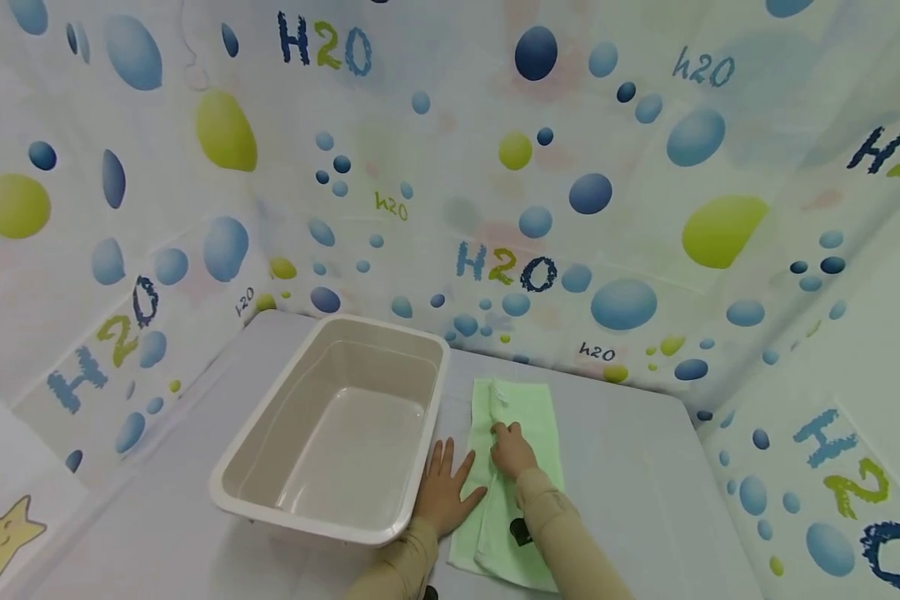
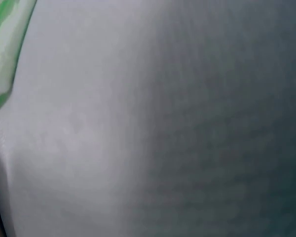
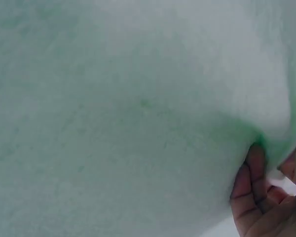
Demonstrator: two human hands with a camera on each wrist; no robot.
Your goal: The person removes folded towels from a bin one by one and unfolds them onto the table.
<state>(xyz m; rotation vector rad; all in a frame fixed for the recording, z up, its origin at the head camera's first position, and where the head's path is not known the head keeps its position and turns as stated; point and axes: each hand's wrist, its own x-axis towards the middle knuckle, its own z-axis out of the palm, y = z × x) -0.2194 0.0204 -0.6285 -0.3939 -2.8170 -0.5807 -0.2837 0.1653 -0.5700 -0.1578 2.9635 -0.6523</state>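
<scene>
A light green towel [image 1: 534, 408] lies lengthwise on the table, with a fold running along its left part. My right hand [image 1: 513, 452] pinches the towel at this fold, around its middle. In the right wrist view, the thumb and fingers [image 3: 254, 173] grip a gathered edge of the cloth. Flat and with spread fingers, my left hand [image 1: 444, 494] rests at the towel's left edge, its thumb against the cloth. The left wrist view catches only a corner of the towel [image 2: 7, 54] beside the pale tabletop; the left palm is hidden from below.
A beige plastic basin [image 1: 307, 525] stands right beside my left hand, its rim close to the fingers. The table [image 1: 645, 483] has a pale cover. White curtains [image 1: 450, 158] printed with bubbles and H2O lettering enclose its back and sides.
</scene>
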